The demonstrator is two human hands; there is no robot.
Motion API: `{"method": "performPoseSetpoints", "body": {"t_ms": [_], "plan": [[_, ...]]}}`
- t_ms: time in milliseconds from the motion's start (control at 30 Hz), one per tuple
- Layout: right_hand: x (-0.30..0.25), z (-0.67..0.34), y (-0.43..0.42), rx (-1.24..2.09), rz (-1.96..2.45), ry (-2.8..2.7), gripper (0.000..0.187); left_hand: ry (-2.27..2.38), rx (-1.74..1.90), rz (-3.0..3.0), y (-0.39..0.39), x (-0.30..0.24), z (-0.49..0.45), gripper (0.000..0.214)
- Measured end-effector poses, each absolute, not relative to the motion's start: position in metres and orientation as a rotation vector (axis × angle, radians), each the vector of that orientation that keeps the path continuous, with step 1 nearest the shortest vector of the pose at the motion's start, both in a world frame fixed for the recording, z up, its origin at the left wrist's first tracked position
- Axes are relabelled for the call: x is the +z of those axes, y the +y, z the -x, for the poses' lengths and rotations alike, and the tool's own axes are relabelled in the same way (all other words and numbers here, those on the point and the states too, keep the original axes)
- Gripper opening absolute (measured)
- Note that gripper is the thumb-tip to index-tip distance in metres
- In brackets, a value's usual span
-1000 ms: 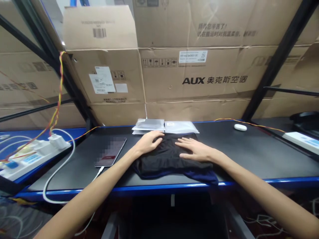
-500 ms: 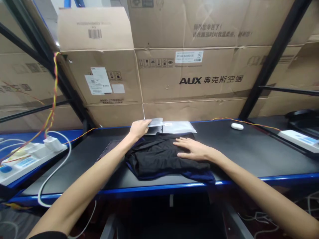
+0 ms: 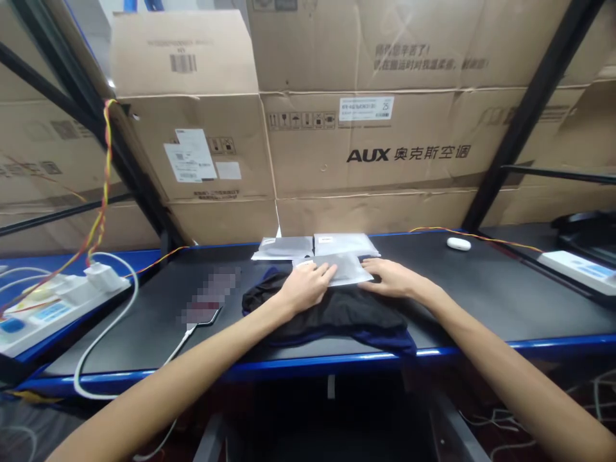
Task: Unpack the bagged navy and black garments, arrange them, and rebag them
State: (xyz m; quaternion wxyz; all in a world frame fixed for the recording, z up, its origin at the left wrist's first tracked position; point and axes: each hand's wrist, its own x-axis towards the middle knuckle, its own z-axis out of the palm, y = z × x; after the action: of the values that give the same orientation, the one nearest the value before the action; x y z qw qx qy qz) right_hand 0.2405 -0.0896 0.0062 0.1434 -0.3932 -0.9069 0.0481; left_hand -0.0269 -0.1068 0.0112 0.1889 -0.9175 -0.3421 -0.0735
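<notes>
My left hand (image 3: 308, 287) is closed on the left part of a translucent plastic pouch (image 3: 347, 269), with the fingers lying over its top. The pouch is over a dark, crumpled cloth garment (image 3: 332, 317), black with blue edges. At the pouch's right edge is my right hand (image 3: 392, 278), with thumb and fingers apart around the corner. Whether those fingertips touch it is hard to see. Behind, two similar pale pouches lie side by side, the left pouch (image 3: 286, 247) and the right pouch (image 3: 344, 243).
A phone (image 3: 212, 298) with a white cable lies left on the black tabletop (image 3: 481, 289). Power strips stand at the left (image 3: 58, 308) and right (image 3: 582, 269). A small white case (image 3: 459, 244) sits back right. Cardboard (image 3: 308, 147) walls off the back.
My left hand has brought a pouch from the back row forward over the garment. My right hand has lifted off the cloth and shifted to the pouch's right edge. The phone is uncovered.
</notes>
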Motion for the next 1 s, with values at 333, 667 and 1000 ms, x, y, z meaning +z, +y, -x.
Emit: {"method": "performPoseSetpoints", "body": {"t_ms": [333, 667, 1000], "plan": [[0.010, -0.242, -0.087, 0.116, 1.150, -2.631, 0.025, -0.807, -0.378, 2.993, -0.112, 0.035, 0.107, 0.083], [0.000, -0.246, -0.082, -0.102, 1.193, -2.476, 0.030, -0.540, -0.645, 2.704, -0.094, 0.001, 0.126, 0.018], [0.010, -0.179, -0.122, -0.136, 0.671, -2.457, 0.026, -0.741, -0.478, 2.675, -0.102, 0.001, 0.126, 0.022]]}}
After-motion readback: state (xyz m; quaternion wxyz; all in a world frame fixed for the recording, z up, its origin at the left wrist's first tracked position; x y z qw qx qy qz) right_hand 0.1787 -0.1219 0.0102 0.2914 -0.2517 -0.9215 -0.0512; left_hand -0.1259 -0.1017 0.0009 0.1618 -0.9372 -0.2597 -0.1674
